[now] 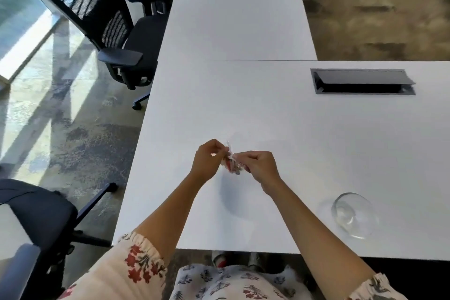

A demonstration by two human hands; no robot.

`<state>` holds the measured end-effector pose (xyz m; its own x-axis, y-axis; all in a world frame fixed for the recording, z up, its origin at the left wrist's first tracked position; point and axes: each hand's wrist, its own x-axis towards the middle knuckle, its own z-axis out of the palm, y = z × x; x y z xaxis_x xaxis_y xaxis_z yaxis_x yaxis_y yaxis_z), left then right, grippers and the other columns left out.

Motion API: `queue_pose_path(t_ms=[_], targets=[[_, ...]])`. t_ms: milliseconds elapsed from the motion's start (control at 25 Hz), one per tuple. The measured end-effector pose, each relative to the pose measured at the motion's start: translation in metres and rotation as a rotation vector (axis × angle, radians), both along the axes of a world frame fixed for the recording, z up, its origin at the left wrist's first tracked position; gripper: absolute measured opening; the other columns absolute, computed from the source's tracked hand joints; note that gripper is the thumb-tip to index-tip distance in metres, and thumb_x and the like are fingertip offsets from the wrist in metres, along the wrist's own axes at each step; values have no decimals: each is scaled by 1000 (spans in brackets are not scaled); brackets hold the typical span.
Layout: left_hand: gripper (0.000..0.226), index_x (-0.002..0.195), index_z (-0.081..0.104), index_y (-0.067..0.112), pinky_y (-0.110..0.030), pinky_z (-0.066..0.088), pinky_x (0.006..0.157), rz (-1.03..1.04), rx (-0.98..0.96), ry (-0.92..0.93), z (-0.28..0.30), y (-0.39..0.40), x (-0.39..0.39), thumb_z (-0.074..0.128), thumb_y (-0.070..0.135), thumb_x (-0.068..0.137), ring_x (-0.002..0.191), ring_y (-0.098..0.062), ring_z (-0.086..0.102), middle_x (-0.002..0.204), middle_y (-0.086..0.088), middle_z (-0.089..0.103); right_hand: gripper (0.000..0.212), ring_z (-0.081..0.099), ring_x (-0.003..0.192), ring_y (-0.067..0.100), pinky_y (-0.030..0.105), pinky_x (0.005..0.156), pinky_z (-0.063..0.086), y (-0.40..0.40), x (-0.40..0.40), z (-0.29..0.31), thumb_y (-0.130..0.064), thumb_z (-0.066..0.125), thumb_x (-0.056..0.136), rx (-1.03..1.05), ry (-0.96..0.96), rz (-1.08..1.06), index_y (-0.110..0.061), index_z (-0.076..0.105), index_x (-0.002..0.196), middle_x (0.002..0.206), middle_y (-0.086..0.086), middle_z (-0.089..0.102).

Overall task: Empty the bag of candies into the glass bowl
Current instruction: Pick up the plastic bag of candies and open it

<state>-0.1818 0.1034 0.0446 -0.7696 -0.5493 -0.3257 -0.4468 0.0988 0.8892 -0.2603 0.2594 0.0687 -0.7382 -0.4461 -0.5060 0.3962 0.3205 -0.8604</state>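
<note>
Just below the middle of the frame, the left hand and right hand each pinch the top of the small clear bag of candies, lifted a little above the white counter; it looks unopened, so the task has barely begun. The glass bowl stands empty at the lower right, well apart from the bag, so opening, carrying across and tipping all remain. Nothing lies between them; a cable hatch and office chairs sit clear.
</note>
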Motion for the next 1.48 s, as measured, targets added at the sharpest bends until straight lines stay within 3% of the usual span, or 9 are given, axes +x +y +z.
queue_pose_path(t_ms=[120, 240, 360, 480, 640, 800, 920, 1160, 1480], targets=[[7, 94, 71, 14, -28, 54, 82, 132, -20, -22, -4, 19, -3, 69, 21, 93, 92, -17, 69, 99, 2, 74, 7, 65, 55, 9, 19, 53, 50, 8, 0, 8, -18, 84, 80, 33, 62, -12, -11, 84, 80, 72, 1, 78], [20, 91, 69, 5, -30, 58, 64, 238, 245, -48, 4, 39, -7, 65, 24, 96, 79, -24, 70, 90, -9, 72, 10, 70, 62, 9, 15, 52, 51, 14, -2, 12, -24, 86, 78, 76, 134, -35, -14, 84, 81, 77, 1, 80], [39, 93, 70, -9, -40, 64, 73, 197, 547, 30, 15, 51, -11, 70, 30, 94, 74, -32, 74, 82, -18, 74, 10, 74, 66, 10, 11, 56, 52, 20, -3, 13, -26, 86, 79, 92, 203, -51, -17, 84, 80, 74, -3, 79], [46, 98, 66, -19, -39, 63, 76, 166, 628, 71, 19, 54, -15, 75, 26, 91, 77, -34, 76, 86, -21, 74, 11, 74, 64, 18, 18, 59, 54, 23, -1, 13, -28, 87, 78, 101, 236, -67, -18, 83, 78, 69, -2, 78], [32, 101, 71, -13, -35, 62, 81, 146, 715, 110, 25, 54, -16, 72, 18, 94, 87, -29, 77, 93, -21, 74, 9, 69, 66, 2, 20, 69, 52, 27, -2, 11, -29, 91, 73, 113, 214, -83, -25, 84, 77, 70, -9, 78], [28, 104, 71, -13, -40, 62, 88, 116, 755, 135, 21, 55, -12, 67, 15, 98, 91, -34, 74, 99, -25, 74, 16, 76, 79, 17, 33, 82, 60, 32, -4, 12, -33, 91, 72, 87, 128, -106, -22, 82, 77, 76, -4, 79], [23, 103, 73, -12, -39, 62, 83, 108, 718, 122, 22, 55, -11, 66, 9, 97, 93, -38, 75, 100, -26, 75, 20, 77, 79, 20, 37, 87, 61, 37, -5, 13, -32, 90, 73, 71, 78, -125, -16, 80, 77, 76, 1, 79], [22, 98, 74, -14, -42, 61, 92, 105, 708, 94, 23, 60, -13, 72, 6, 91, 93, -36, 75, 102, -28, 76, 16, 68, 59, 6, 9, 50, 45, 42, -5, 19, -24, 92, 71, 149, 137, -103, -14, 82, 79, 76, 3, 79], [18, 96, 74, -10, -41, 60, 93, 44, 729, 21, 23, 57, -11, 73, 7, 90, 91, -32, 73, 83, -17, 75, 18, 73, 72, 4, 17, 68, 50, 46, -1, 17, -29, 94, 67, 162, 151, -26, -18, 81, 73, 73, -3, 79]])
